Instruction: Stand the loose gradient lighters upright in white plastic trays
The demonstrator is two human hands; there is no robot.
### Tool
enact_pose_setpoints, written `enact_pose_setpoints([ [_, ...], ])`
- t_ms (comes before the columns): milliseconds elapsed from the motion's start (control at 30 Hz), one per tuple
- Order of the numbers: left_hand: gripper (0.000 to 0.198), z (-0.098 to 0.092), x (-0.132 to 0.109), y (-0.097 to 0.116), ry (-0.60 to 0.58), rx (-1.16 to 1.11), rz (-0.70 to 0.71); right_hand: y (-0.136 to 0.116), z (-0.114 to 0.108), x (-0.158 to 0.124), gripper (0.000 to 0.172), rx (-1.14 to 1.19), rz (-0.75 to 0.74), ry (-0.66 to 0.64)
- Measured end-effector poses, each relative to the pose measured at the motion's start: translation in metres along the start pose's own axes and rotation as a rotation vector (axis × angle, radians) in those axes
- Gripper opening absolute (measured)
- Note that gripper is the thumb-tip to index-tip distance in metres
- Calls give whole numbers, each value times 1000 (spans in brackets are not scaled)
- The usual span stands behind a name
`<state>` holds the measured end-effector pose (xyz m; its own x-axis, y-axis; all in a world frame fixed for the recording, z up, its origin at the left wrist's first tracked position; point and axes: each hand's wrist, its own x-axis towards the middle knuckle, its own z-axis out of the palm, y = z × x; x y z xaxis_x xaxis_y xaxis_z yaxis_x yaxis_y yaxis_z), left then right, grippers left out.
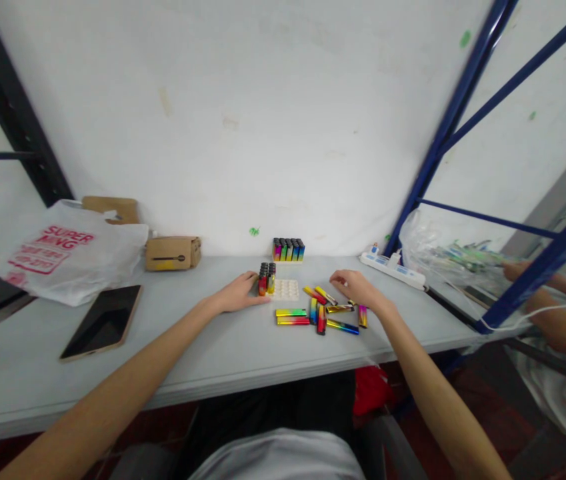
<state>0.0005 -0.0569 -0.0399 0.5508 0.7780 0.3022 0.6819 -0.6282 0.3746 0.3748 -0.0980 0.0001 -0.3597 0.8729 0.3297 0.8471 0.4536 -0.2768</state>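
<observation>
A white tray [287, 289] with rows of round holes sits on the table before me. Colourful lighters [267, 281] with black tops stand upright at its left end. My left hand [237, 293] is around that end, thumb along the front and fingers behind, gripping the tray's side. Just right of the tray, my right hand [355, 287] hovers with loosely bent fingers and nothing visible in them. Below and beside it lie several loose shiny lighters [321, 320] in mixed directions, among them a blue and yellow lighter [343, 327].
A second block of upright lighters [289, 250] stands by the wall. To the left are a tablet [103, 322], a small cardboard box [173, 254] and a white plastic bag [73, 250]. A power strip [393, 268] lies right, near a blue frame post. A person's arm [553, 313] shows far right.
</observation>
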Motion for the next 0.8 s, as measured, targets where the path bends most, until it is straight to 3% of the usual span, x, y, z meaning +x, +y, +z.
enact_pose_setpoints([
  [200, 74, -2, 0, 2, -16, -30, 3, 68, -38, -64, 30, 11, 131, -65],
  [367, 79, -1, 0, 0, -33, -24, -10, 90, -42, -94, 35, -20, 180, -77],
  [667, 78, -1, 1, 1, -21, -16, -9, 101, -32, -89, 30, -101, 168, -104],
  [800, 80, 0, 1, 0, -22, -12, -17, 102, -31, -84, 30, -258, 162, -135],
])
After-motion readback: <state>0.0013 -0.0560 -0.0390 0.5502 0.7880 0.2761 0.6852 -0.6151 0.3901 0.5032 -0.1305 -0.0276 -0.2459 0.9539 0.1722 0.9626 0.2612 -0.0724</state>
